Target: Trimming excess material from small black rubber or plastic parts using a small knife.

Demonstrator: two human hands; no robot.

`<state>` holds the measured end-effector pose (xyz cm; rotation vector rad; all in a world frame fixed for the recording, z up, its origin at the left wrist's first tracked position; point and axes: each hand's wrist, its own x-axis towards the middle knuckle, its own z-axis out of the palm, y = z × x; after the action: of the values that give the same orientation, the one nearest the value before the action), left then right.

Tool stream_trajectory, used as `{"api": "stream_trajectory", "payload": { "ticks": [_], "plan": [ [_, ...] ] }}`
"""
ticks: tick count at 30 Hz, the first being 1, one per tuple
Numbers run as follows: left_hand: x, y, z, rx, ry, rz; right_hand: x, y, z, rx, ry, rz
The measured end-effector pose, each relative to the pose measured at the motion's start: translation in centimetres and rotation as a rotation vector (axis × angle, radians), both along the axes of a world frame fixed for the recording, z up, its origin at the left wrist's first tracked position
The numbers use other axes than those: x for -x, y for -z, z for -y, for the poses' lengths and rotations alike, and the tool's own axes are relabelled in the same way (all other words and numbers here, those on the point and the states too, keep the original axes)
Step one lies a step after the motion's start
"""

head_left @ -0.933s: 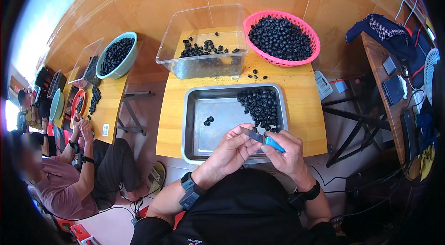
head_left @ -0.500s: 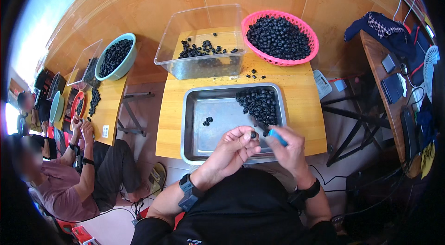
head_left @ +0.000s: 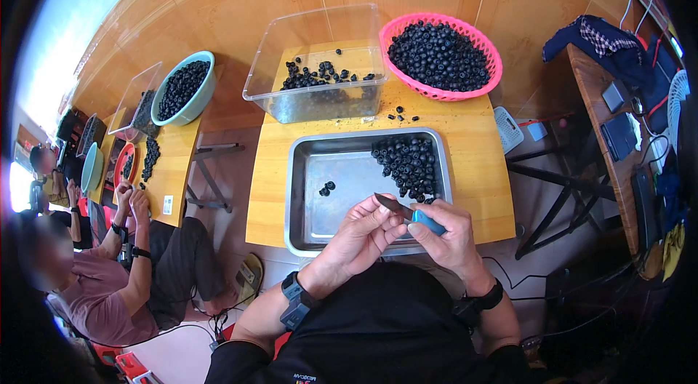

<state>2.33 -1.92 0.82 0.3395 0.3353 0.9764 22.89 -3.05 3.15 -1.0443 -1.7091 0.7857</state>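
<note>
My right hand (head_left: pixel 443 235) is closed round the blue handle of a small knife (head_left: pixel 429 221), its dark blade pointing left across my left fingertips. My left hand (head_left: pixel 367 233) is pinched, thumb against forefinger, at the blade; the small black round part seen there earlier is mostly hidden by the blade and fingers. Both hands are over the near edge of a metal tray (head_left: pixel 294 188). A pile of small black round parts (head_left: pixel 408 166), some with hollow ends, fills the tray's right side. A few more black parts (head_left: pixel 327 188) lie left of its middle.
Behind the tray stand a clear plastic bin (head_left: pixel 313 104) with some black parts and a pink basket (head_left: pixel 496 68) heaped with them. Several loose parts (head_left: pixel 400 113) lie on the wooden table (head_left: pixel 265 188). At left, a co-worker (head_left: pixel 109 275) sits by another table; a brown desk (head_left: pixel 592 100) is at right.
My right hand has brought the knife up and left, so its blade now crosses my left fingertips. The black part pinched there was visible before; the blade now covers the spot.
</note>
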Motion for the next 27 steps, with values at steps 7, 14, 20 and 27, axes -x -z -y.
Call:
{"api": "stream_trajectory", "payload": {
  "ticks": [7, 14, 20, 27],
  "plan": [
    [0.0, 0.6, 0.1, 0.002, -0.025, 0.015, -0.2, 0.4, 0.1, -0.082, 0.01, 0.052],
    [0.1, 0.3, 0.5, 0.044, -0.035, -0.008, -0.2, 0.6, 0.3, -0.111, 0.022, 0.07],
    [0.2, 0.2, 0.5, 0.013, -0.028, -0.042, -0.4, 1.3, 0.1, -0.029, 0.08, 0.086],
    [0.2, -0.6, 0.9, -0.013, -0.028, -0.066, 0.0, 1.2, -0.4, 0.09, 0.089, -0.154]
  ]
}}
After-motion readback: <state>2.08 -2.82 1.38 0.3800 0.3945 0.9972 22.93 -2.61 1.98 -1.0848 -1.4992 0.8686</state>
